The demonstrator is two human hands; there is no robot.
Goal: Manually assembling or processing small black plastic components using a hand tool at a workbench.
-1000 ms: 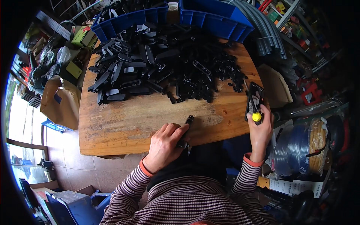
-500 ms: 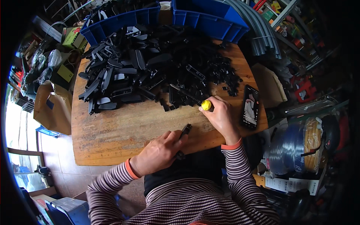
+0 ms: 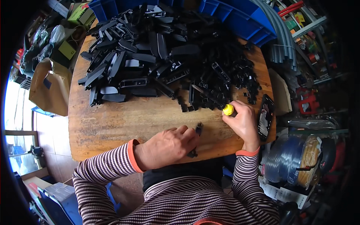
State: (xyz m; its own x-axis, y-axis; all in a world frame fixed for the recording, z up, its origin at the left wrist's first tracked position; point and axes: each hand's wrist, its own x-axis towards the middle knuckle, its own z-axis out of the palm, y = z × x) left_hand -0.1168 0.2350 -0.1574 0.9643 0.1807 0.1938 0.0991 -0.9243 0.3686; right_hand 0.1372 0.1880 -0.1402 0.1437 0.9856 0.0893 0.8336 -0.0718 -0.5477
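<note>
My left hand (image 3: pixel 169 147) is closed around a small black plastic part (image 3: pixel 198 128) above the table's near edge; its ends stick out past the fingers, which hide the rest. In my right hand (image 3: pixel 242 119), farther right, is a screwdriver (image 3: pixel 228 110) with a yellow and black handle. Its dark shaft seems to point away and to the left, over the black pieces, where it is hard to tell apart from them. Beyond both hands lies a large heap of black plastic parts (image 3: pixel 150 56), with smaller black clips (image 3: pixel 243 80) at its right side.
A phone (image 3: pixel 265 117) lies at the right edge of the wooden table (image 3: pixel 112 131). Blue bins (image 3: pixel 240 20) stand along the far side. Grey pipes (image 3: pixel 283 41) and tubing coils (image 3: pixel 283 157) are on the right; a brown paper bag (image 3: pixel 48 88) is on the left.
The view has shifted, so the heap and bins sit differently in the picture. My left hand has turned slightly, covering more of the black part. The screwdriver stays in my right hand.
</note>
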